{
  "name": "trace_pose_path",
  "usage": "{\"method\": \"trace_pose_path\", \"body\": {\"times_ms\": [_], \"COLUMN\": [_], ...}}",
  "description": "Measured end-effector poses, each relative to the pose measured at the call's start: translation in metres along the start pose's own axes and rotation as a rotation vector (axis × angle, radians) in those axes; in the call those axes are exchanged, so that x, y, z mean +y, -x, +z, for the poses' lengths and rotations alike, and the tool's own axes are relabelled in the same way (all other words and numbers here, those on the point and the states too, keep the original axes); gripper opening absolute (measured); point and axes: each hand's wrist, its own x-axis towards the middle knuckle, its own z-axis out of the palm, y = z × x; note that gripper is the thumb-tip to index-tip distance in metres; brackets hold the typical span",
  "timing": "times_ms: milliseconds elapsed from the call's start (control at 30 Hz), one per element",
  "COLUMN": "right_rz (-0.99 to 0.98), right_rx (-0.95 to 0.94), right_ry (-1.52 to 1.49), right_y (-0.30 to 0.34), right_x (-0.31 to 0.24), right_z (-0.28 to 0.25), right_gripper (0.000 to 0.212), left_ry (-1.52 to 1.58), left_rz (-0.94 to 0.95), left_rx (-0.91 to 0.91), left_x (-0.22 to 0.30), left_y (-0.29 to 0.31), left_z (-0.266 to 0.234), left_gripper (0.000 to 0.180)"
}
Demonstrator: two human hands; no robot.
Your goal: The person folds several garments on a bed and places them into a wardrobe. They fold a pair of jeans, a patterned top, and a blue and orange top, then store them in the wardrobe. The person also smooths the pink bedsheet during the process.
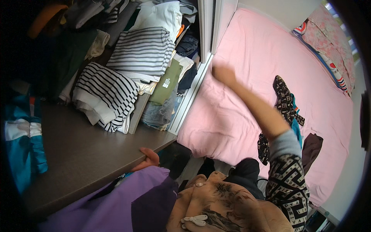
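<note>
Hanging at the far left, a teal garment with a white band point(24, 129) borders the brown wood-look shelf point(81, 154), whose flat surface stretches from the clothes to its front edge. Folded on it sits a black-and-white striped knit bundle point(106, 91); behind stands a taller pile topped by a grey-and-white striped shirt point(141, 50), with an olive-green folded garment point(168, 83) at its right.

The left hand point(147, 159) rests at the shelf's front edge, partly hidden, fingers bent; whether they grip the board cannot be told. Right against its wrist lies a purple cloth garment with a darker panel point(127, 197), covering the forearm.

Further right, the white sliding-door track point(190, 101) separates the closet from a pink-sheeted bed point(247, 46). Near that track, over the bed's edge, the right hand point(223, 74) is motion-blurred and looks curled; whether it pinches anything cannot be told. Pink sheet spreads between it and a black-and-beige patterned garment point(284, 96).
</note>
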Motion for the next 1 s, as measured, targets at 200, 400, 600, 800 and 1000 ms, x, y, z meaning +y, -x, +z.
{"method": "trace_pose_path", "body": {"times_ms": [200,400,600,800,1000], "right_rz": [-0.050,0.330,0.652,0.622,0.509], "right_rx": [-0.885,-1.178,-1.172,-1.480,-1.547], "right_ry": [-0.306,-0.727,-1.151,-1.383,-1.327], "right_y": [0.305,0.449,0.465,0.454,0.493], "right_x": [0.036,0.048,0.059,0.074,0.110], "right_z": [0.139,0.105,0.068,0.034,-0.004], "right_gripper": [0.035,0.052,0.061,0.071,0.051], "left_ry": [0.385,0.620,0.697,0.780,0.918], "left_rz": [-0.394,-0.582,-0.790,-0.877,-0.823], "left_rx": [0.007,-0.516,-1.052,-1.398,-1.557], "left_x": [0.055,0.056,0.048,0.078,0.125], "left_y": [-0.050,0.021,0.146,0.232,0.273], "left_z": [-0.022,-0.090,-0.172,-0.231,-0.266], "left_gripper": [0.081,0.070,0.064,0.058,0.052]}}
